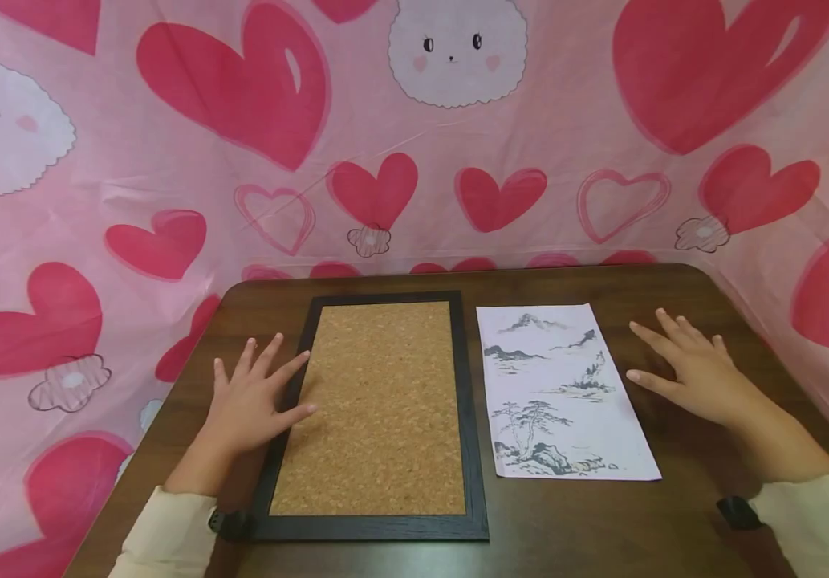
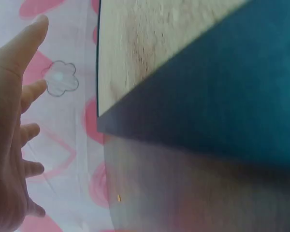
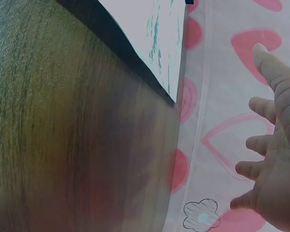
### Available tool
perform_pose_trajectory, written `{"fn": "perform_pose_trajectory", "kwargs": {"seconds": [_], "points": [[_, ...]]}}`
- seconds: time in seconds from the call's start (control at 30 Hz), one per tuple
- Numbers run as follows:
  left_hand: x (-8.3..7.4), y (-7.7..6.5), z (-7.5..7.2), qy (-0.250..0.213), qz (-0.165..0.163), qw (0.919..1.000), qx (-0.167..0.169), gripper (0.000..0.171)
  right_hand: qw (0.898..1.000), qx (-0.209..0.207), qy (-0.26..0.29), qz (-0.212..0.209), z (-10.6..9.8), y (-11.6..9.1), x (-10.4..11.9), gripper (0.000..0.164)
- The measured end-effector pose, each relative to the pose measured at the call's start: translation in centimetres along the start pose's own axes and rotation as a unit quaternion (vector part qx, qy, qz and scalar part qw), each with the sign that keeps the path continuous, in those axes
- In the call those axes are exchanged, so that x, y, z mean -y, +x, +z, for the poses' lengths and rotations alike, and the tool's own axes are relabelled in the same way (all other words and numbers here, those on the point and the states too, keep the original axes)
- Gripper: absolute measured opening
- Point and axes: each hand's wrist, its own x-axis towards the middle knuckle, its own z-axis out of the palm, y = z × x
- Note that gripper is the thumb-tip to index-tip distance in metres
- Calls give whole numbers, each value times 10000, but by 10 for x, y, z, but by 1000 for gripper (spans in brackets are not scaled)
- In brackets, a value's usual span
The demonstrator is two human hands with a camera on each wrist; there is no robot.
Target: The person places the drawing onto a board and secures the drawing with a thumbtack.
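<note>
A cork board [image 1: 378, 409] in a black frame [image 1: 473, 449] lies on the table in the head view. Over its left edge my left hand [image 1: 248, 401] is spread, thumb and index finger overlapping the frame and holding nothing. To the board's right lies a white sheet of paper [image 1: 554, 385] printed with an ink landscape of mountains and trees. My right hand [image 1: 696, 369] is spread beside the paper's right edge, its fingers apart and holding nothing. Both wrist views show the hands with extended fingers, the left hand [image 2: 9, 130] and the right hand [image 3: 280, 145].
The dark wooden table [image 1: 566, 530] has rounded far corners. A pink cloth [image 1: 428, 128] with red hearts and white fluffy faces hangs behind it and along both sides. Dark bands [image 1: 229, 523] sit at both wrists, by the cream sleeves [image 1: 168, 530].
</note>
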Motion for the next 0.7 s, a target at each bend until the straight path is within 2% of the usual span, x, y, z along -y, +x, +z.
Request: {"fn": "perform_pose_trajectory", "kwargs": {"seconds": [0.23, 0.7], "points": [[-15, 8, 2, -231, 123, 9996, 47, 84, 9977, 41, 637, -219, 0, 2, 2, 81], [-41, 29, 13, -301, 583, 9978, 100, 86, 9925, 338, 1172, -19, 6, 4, 3, 86]]}}
